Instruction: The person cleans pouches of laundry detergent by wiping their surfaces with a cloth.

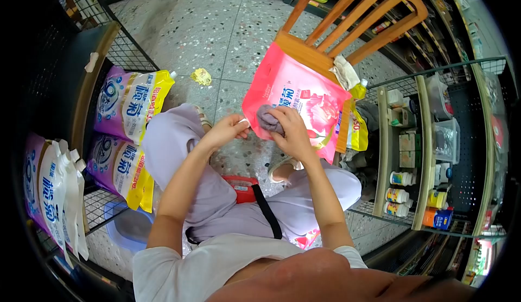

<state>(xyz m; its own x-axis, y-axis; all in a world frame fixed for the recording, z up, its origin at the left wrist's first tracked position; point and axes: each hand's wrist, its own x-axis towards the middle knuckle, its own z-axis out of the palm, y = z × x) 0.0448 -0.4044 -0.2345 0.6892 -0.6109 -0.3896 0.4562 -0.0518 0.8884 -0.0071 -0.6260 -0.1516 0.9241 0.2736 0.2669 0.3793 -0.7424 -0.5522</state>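
Observation:
A pink laundry detergent pouch [293, 88] lies on the seat of a wooden chair [325, 66]. My right hand [294, 134] presses a bunched grey cloth [267, 119] against the pouch near its left side. At the pouch's lower left corner, my left hand [232, 129] has its fingers closed on a small white spout [246, 122]. Whether the spout carries a cap cannot be made out. A white cloth [345, 73] hangs by the chair's backrest.
Purple-and-yellow detergent pouches [133, 104] stack on the left beside a shelf [97, 52]. White-backed pouches [62, 193] stand nearer. A blue basin [129, 229] sits on the floor. Crumpled yellow material [201, 77] lies ahead. Shelving with bottles [399, 195] stands right.

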